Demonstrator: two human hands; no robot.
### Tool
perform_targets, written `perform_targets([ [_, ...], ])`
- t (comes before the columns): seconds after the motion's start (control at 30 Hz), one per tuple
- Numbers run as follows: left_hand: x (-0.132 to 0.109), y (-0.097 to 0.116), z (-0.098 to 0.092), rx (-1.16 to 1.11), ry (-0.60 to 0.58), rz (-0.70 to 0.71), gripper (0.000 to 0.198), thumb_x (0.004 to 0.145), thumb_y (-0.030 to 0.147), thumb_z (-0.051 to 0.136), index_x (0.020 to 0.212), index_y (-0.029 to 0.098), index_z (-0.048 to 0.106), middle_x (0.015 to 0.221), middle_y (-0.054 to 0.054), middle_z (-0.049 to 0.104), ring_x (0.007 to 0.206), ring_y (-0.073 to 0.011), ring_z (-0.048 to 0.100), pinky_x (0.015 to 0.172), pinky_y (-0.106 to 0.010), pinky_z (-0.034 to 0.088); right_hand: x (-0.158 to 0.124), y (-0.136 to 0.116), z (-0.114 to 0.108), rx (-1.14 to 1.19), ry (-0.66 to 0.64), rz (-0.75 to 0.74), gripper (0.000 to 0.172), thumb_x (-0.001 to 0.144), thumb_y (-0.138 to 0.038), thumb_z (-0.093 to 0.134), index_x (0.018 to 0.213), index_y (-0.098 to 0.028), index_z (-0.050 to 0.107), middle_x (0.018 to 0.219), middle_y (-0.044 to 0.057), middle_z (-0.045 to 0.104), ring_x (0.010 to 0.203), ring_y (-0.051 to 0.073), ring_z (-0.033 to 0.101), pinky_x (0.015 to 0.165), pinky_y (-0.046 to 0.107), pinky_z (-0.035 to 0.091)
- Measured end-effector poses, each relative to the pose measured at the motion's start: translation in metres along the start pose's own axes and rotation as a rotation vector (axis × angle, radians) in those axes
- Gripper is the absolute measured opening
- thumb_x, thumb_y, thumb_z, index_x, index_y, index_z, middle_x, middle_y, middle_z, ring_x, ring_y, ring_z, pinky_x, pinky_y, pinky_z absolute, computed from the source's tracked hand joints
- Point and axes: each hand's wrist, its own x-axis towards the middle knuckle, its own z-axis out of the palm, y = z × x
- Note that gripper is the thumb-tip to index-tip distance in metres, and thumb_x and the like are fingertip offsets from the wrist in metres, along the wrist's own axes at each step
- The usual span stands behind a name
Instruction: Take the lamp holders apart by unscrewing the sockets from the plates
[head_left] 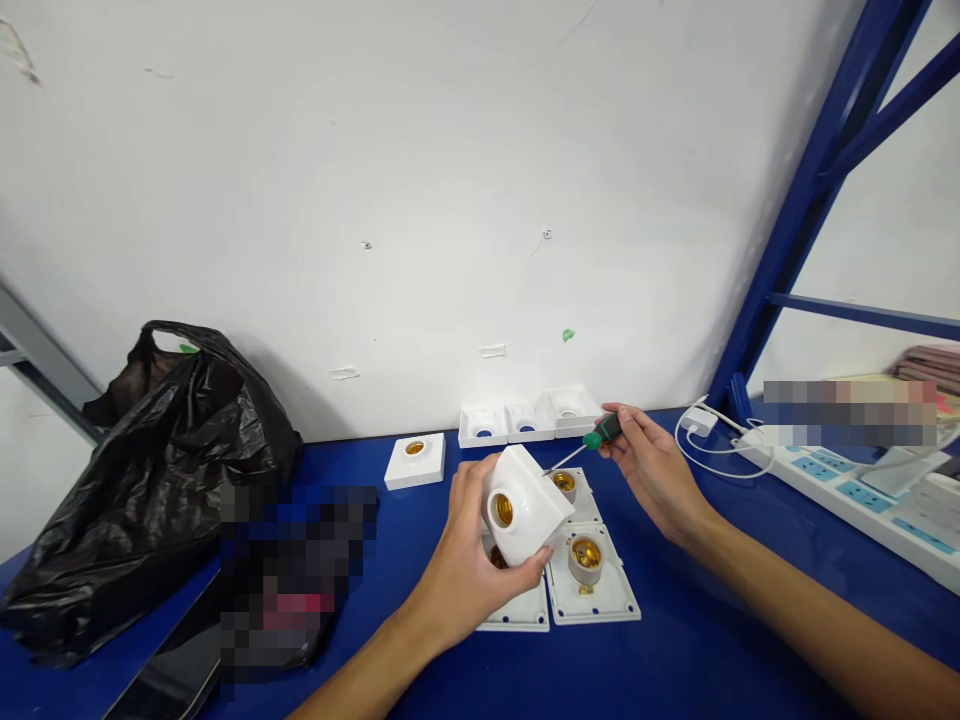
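My left hand (465, 560) grips a white square lamp holder (525, 510), tilted, with its brass-coloured socket facing me. In my right hand (652, 465) is a screwdriver (602, 430) with a green and black handle. Its tip meets the upper right edge of the lamp holder. Below lie several white base plates (611, 590) with brass-lined sockets, partly hidden by my left hand and the held piece. Another lamp holder (427, 468) rests flat to the left. Against the wall stand several white covers (482, 428) with round holes.
A black plastic bag (202, 470) fills the left of the blue table (675, 640). A dark phone-like slab (180, 640) lies before it. At right are a white power strip (840, 480), a white charger cable (720, 470) and a blue metal frame (795, 220).
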Motion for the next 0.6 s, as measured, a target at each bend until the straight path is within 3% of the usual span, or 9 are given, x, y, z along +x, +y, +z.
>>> perform_targets([
  [0.13, 0.0014, 0.0002, -0.0041, -0.021, -0.02, 0.012, 0.077, 0.081, 0.024, 0.077, 0.148, 0.035, 0.042, 0.122, -0.005, 0.052, 0.114, -0.0309, 0.057, 0.107, -0.058, 0.05, -0.0007, -0.0047, 0.0013, 0.0, -0.002, -0.07, 0.035, 0.089, -0.057, 0.078, 0.106, -0.027, 0.073, 0.092, 0.0, 0.068, 0.076, 0.015, 0.061, 0.075, 0.031, 0.053],
  [0.6, 0.001, -0.0052, -0.0089, -0.051, -0.13, -0.05, 0.082, 0.085, 0.032, 0.076, 0.156, 0.036, 0.035, 0.131, -0.006, 0.047, 0.131, -0.0352, 0.046, 0.116, -0.059, 0.039, 0.0014, -0.0099, 0.002, -0.003, 0.037, -0.212, 0.037, 0.087, -0.059, 0.08, 0.105, -0.028, 0.073, 0.1, 0.002, 0.07, 0.084, 0.016, 0.065, 0.074, 0.029, 0.056],
])
